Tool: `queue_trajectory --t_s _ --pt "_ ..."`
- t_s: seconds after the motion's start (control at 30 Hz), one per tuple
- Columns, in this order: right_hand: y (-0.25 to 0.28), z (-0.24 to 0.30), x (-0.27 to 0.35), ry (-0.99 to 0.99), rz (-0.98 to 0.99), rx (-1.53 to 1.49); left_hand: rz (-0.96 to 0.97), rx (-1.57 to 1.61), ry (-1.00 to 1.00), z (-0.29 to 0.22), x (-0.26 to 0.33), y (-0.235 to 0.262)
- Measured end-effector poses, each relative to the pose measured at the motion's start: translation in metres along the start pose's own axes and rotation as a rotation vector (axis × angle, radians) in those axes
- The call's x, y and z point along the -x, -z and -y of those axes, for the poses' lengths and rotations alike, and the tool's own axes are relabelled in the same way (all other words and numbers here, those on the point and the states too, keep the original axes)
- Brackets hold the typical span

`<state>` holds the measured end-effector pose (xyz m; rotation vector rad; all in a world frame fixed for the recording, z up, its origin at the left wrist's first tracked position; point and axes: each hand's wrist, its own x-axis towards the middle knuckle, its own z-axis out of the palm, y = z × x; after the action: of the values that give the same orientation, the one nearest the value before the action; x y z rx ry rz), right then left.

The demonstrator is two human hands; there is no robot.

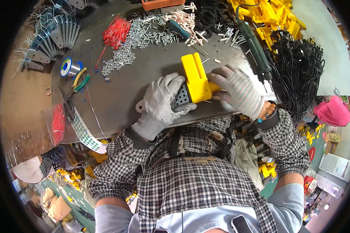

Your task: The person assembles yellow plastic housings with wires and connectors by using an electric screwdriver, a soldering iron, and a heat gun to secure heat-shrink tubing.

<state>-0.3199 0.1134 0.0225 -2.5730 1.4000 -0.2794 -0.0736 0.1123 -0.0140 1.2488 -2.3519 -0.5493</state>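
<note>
A yellow plastic tool body (pixel 195 79) with a perforated metal barrel (pixel 181 97) lies on the dark metal worktable (pixel 116 97) just in front of me. My left hand (pixel 164 99), in a grey knit glove, wraps around the perforated barrel end. In a striped grey glove, my right hand (pixel 237 90) grips the yellow body from the right side. Both hands hold the same piece down on the table.
Red wire pieces (pixel 116 32), piles of small screws (pixel 144 35), white plastic parts (pixel 184 19) and a green electric screwdriver (pixel 254 46) lie behind. Yellow housings (pixel 272 15) and black cords (pixel 299 66) pile at right. A solder spool (pixel 68 66) and pliers (pixel 81 79) sit left.
</note>
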Motion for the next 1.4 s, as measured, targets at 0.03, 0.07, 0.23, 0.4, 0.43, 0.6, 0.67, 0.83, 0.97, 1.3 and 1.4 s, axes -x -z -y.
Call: queue_trajectory --t_s 0.03,0.07,0.23,0.4,0.43,0.6,0.67,0.83,0.97,1.3,1.4 --pt "-0.002 0.000 0.000 -0.027 0.055 -0.064 -0.033 0.001 -0.030 0.001 0.001 -0.001" --pt "0.000 0.001 -0.001 -0.017 0.063 -0.049 -0.067 0.002 -0.060 0.002 0.001 -0.002" --pt "0.005 -0.006 -0.005 0.052 0.043 -0.104 -0.047 -0.010 -0.054 0.006 0.003 -0.003" --pt "0.002 -0.008 -0.007 0.084 -0.034 -0.135 -0.051 -0.008 -0.061 0.007 0.003 -0.002" --pt "0.008 -0.011 -0.009 0.097 0.005 -0.206 -0.056 0.004 -0.071 0.008 0.003 -0.004" --pt "0.011 -0.012 -0.015 0.076 0.074 -0.295 -0.029 0.088 -0.060 0.007 -0.002 -0.003" --pt "0.023 -0.009 -0.019 0.187 0.049 -0.155 -0.126 0.346 -0.029 0.007 -0.010 -0.007" --pt "0.021 0.005 -0.020 0.139 0.153 -0.014 -0.025 -0.068 -0.238 -0.002 -0.035 -0.014" --pt "0.024 -0.059 -0.011 -0.377 -0.410 0.213 0.040 -0.017 -0.176 -0.015 -0.028 -0.002" --pt "0.048 -0.121 0.009 -0.490 -0.776 -0.269 -0.056 -0.004 -0.227 -0.010 -0.029 -0.012" --pt "0.079 -0.061 0.026 -0.418 -0.953 -1.460 -0.082 -0.029 -0.228 -0.010 -0.031 -0.015"
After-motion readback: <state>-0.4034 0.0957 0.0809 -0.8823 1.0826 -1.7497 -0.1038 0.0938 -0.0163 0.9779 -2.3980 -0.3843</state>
